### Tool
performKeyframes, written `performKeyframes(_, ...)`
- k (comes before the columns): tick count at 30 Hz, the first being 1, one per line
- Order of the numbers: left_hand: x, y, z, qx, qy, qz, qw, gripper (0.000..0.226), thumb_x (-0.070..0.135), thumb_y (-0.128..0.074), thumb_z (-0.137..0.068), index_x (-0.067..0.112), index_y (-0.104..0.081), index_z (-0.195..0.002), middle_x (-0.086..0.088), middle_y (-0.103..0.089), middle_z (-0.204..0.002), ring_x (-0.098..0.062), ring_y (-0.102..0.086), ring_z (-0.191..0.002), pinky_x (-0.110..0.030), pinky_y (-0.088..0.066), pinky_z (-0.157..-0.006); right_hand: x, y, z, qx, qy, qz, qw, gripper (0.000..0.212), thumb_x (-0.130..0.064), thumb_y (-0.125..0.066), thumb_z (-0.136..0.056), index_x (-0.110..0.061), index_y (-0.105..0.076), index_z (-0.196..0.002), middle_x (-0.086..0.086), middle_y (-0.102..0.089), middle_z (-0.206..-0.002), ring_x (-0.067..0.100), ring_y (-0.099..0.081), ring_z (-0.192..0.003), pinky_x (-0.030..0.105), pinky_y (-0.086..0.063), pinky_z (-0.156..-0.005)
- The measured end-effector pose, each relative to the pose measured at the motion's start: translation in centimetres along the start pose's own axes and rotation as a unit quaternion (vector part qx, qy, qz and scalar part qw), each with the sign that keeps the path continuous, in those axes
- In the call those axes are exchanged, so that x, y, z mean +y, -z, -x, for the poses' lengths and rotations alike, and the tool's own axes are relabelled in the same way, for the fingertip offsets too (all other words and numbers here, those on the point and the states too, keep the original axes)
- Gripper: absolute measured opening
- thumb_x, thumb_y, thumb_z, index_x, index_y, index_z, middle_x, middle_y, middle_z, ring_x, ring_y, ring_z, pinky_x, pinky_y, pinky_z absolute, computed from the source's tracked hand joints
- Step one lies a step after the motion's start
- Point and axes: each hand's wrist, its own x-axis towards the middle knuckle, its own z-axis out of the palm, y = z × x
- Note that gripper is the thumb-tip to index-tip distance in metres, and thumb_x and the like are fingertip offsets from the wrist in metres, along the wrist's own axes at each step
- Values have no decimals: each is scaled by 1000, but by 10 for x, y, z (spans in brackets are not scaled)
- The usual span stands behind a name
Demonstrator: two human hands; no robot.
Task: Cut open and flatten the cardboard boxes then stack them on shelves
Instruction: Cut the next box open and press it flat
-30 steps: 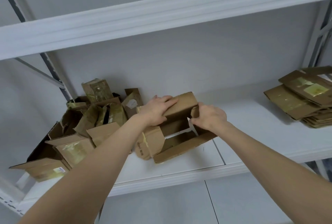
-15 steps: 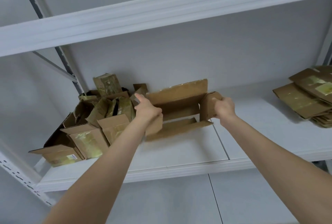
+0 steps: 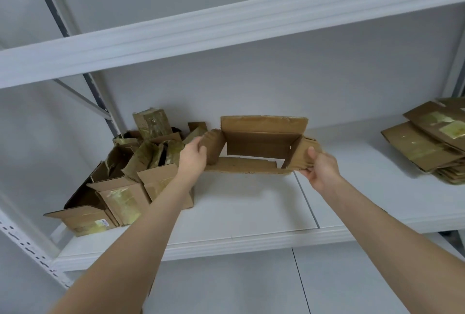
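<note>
A brown cardboard box point(image 3: 261, 141) with both ends open is held up above the white shelf point(image 3: 246, 208), its flaps spread outward. My left hand point(image 3: 192, 156) grips the box's left flap. My right hand point(image 3: 320, 167) pinches the right flap, thumb on top. Through the box I see the grey back wall. A heap of unflattened taped boxes point(image 3: 130, 170) fills the shelf's left end. A stack of flattened boxes point(image 3: 432, 140) lies at the right end.
The white upper shelf beam point(image 3: 226, 27) runs overhead. A perforated white upright point(image 3: 30, 245) stands at the lower left, and a grey diagonal brace point(image 3: 83, 97) crosses behind the heap. The lower shelf bay shows below the front edge.
The box was pulled open from a folded shape and lifted off the shelf. My hands moved apart, each onto a side flap, and the view shifted left.
</note>
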Motion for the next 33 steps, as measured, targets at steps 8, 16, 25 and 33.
performKeyframes(8, -33, 15, 11, -166, -77, -15, 983, 38, 4, -49, -98, 15, -59, -133, 2, -65, -122, -14, -59, -113, -32, -46, -101, 4, 45, -12, -51, -118, 121, 984, 64, -71, -45, -88, -11, -62, -104, 11, -67, -102, 28, -65, -96, 45, -50, -92)
performKeyframes(16, -65, -1, 13, -369, -84, -294, 878, 43, -7, -53, -91, 16, -66, -126, -2, -63, -126, -21, -59, -116, -22, -47, -92, 17, 48, -21, -20, -138, 275, 951, 36, -12, -72, -85, -5, -61, -118, 10, -68, -95, 21, -67, -80, 32, -60, -58)
performKeyframes(25, -30, -76, 11, -308, -163, -281, 894, 57, 23, -42, -102, 27, -19, -154, -2, -19, -161, -22, -17, -148, -39, -17, -120, 54, 46, -25, 53, -104, 392, 912, 22, 5, -68, -82, 4, -59, -101, 18, -66, -103, 31, -66, -96, 43, -56, -81)
performKeyframes(33, -37, -146, 26, -351, -110, -375, 851, 67, 71, -21, -93, 49, 7, -150, 7, 19, -161, -26, 18, -148, -70, 5, -109, 60, 48, -28, 47, 39, 715, 696, 16, -34, -59, -90, -19, -59, -96, 2, -63, -104, 23, -59, -98, 31, -48, -75)
